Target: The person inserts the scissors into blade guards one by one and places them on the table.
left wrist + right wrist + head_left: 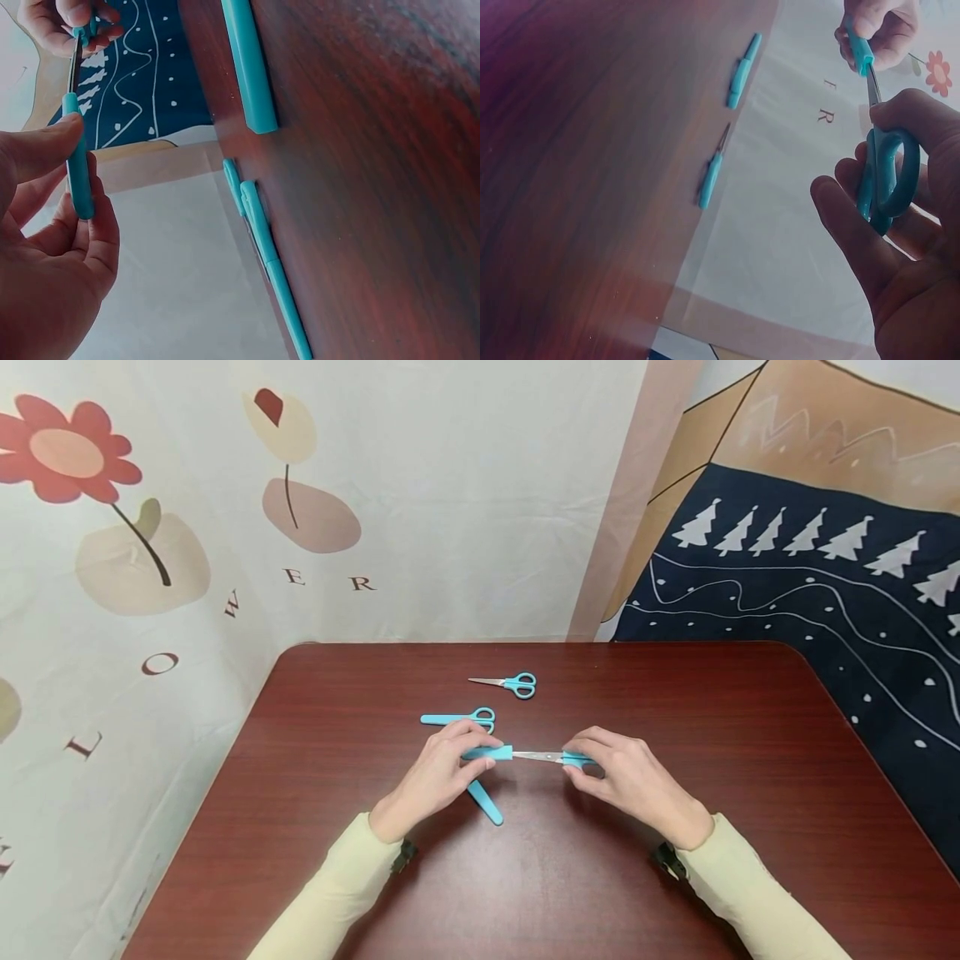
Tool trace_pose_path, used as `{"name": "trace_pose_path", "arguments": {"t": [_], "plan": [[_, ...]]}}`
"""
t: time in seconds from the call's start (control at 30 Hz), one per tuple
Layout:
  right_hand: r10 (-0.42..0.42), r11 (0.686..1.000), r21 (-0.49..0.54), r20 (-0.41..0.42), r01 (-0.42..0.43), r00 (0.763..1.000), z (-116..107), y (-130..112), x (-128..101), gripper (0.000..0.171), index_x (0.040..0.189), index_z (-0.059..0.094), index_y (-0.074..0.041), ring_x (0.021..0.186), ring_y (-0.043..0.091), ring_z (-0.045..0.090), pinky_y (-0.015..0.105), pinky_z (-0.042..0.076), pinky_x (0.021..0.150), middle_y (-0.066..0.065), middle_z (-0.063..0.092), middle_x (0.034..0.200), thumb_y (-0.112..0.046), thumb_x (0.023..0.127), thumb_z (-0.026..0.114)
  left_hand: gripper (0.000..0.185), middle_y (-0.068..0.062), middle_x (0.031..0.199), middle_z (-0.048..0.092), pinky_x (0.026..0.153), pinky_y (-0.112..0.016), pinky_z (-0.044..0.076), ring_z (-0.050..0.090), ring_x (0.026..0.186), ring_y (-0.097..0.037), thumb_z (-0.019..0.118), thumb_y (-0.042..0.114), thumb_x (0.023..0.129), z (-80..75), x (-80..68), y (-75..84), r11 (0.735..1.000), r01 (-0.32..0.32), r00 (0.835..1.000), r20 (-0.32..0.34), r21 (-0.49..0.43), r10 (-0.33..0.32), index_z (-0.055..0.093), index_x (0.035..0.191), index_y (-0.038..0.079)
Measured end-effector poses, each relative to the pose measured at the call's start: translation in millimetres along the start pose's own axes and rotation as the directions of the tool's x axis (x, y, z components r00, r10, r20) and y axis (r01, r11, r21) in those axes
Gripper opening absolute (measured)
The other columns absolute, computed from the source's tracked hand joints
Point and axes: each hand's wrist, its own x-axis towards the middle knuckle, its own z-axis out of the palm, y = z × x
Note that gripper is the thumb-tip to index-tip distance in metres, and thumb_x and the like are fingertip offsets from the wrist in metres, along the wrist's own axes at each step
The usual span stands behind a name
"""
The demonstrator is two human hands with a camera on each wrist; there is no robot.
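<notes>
1. A dark reddish-brown wooden tabletop (675, 827) stands in a corner — a cream flower-printed cloth (225, 527) hangs at 10 o'clock, and a navy cloth with white trees (825, 610) at 2 o'clock.
2. The teal-handled scissors with steel blades (543, 757) are held just above the middle of the tabletop, their long axis running 9 to 3 o'clock, tips toward 9.
3. The left hand (438, 772) pinches the teal plastic blade cover (491, 752) between thumb and curled fingers; the blade tips are inside it.
4. The right hand (630, 777) curls round the scissor handles at the 3 o'clock end.
5. Beyond the hands at 12 o'clock lie a second covered teal pair (461, 718) and, farther off, a bare-bladed teal pair (506, 683) — both point toward 9.
6. A loose teal cover (485, 802) lies by the left hand, at 5 o'clock from it.
</notes>
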Motion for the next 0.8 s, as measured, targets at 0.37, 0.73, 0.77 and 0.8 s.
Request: {"name": "trace_pose_path", "arguments": {"t": [0.37,0.73,0.77,0.8], "plan": [[-0.030,0.999,-0.019,-0.003,0.030,1.000,1.2,-0.9,2.5,0.028,0.107,0.076,-0.009,0.081,0.007,0.064,0.026,0.058,0.069,-0.003,0.070,0.102,-0.014,0.082,0.088,0.025,0.000,0.107,0.066,0.075,-0.029,0.049,0.057,0.090,-0.015,0.084,0.005,0.087,0.9,-0.3,2.5,0.999,-0.021,1.000,0.006,0.033,0.020,0.080,0.110,0.011],[-0.042,0.999,0.004,-0.007,0.042,0.999,0.7,-4.4,5.3,0.029,0.106,0.076,-0.008,0.079,0.006,0.065,0.027,0.060,0.071,-0.003,0.069,0.100,-0.011,0.080,0.089,0.024,0.000,0.106,0.066,0.077,-0.030,0.050,0.058,0.093,-0.015,0.084,0.006,0.087,5.6,1.7,2.5,0.998,-0.050,0.999,0.007,0.025,0.049,0.080,0.110,0.012],[-0.044,0.999,0.004,-0.008,0.044,0.999,0.4,-5.1,5.6,0.029,0.106,0.076,-0.008,0.079,0.006,0.065,0.026,0.060,0.071,-0.003,0.069,0.100,-0.012,0.081,0.089,0.024,0.001,0.106,0.066,0.077,-0.029,0.049,0.057,0.093,-0.015,0.083,0.006,0.087,5.8,1.9,2.8,0.998,-0.051,0.999,0.009,0.023,0.051,0.079,0.110,0.012],[-0.047,0.999,0.004,-0.010,0.047,0.999,0.3,-5.4,5.8,0.028,0.106,0.076,-0.009,0.079,0.006,0.065,0.026,0.060,0.071,-0.003,0.069,0.100,-0.011,0.081,0.089,0.024,0.001,0.106,0.066,0.076,-0.029,0.049,0.057,0.092,-0.015,0.083,0.006,0.087,6.0,2.1,3.1,0.998,-0.053,0.999,0.011,0.021,0.053,0.079,0.110,0.012]]}}
